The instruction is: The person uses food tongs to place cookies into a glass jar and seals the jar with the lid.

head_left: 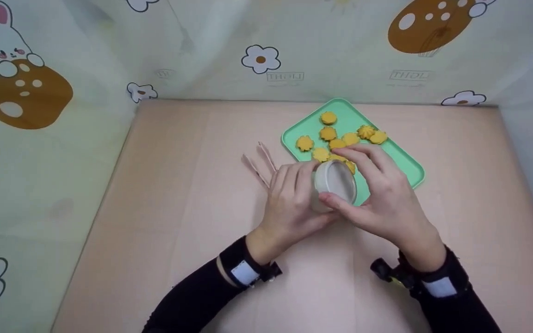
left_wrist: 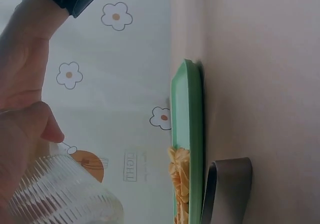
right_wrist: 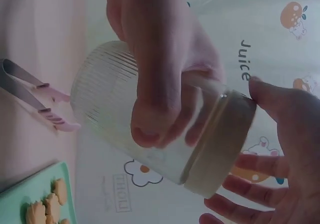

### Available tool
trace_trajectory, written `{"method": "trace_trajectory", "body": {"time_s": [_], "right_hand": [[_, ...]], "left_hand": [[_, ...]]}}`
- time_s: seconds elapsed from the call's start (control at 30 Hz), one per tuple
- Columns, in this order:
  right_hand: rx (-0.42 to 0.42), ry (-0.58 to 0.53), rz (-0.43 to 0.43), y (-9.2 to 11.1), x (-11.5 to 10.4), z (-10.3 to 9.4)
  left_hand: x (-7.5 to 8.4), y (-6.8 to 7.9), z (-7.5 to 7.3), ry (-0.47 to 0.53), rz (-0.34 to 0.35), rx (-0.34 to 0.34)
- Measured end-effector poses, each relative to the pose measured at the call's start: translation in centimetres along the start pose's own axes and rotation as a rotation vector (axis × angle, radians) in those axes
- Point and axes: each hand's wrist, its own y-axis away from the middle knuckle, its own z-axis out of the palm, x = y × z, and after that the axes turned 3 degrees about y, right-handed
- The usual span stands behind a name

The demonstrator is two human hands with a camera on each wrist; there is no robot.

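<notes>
My left hand (head_left: 289,203) grips a clear ribbed jar (right_wrist: 102,98) round its body, holding it tilted above the table. The jar's cream lid (right_wrist: 222,146) faces right, toward my right hand (head_left: 389,199). In the right wrist view the right thumb meets one side of the lid's rim and the fingers curve round the opposite side. The head view shows the same lid (head_left: 339,180) between the right thumb and fingers, while the left hand hides most of the jar.
Behind the hands lies a green tray (head_left: 410,171) with several yellow flower-shaped cookies (head_left: 328,133). Metal tongs (right_wrist: 22,86) with pink tips lie left of the tray, partly hidden by the left hand in the head view. A patterned curtain (head_left: 211,46) borders the table.
</notes>
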Motion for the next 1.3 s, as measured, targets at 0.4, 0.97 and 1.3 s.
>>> {"method": "trace_trajectory", "body": {"time_s": [0.4, 0.97, 1.3], "right_hand": [[-0.036, 0.014, 0.161, 0.5, -0.7, 1.8], [0.057, -0.002, 0.052, 0.3, -0.4, 1.5], [0.01, -0.022, -0.014, 0.2, 0.1, 0.9]], "left_hand": [[0.2, 0.3, 0.2, -0.088, 0.043, 0.017], [-0.1, 0.1, 0.2, 0.078, 0.0, -0.012], [0.0, 0.2, 0.0, 0.114, 0.017, -0.049]]}}
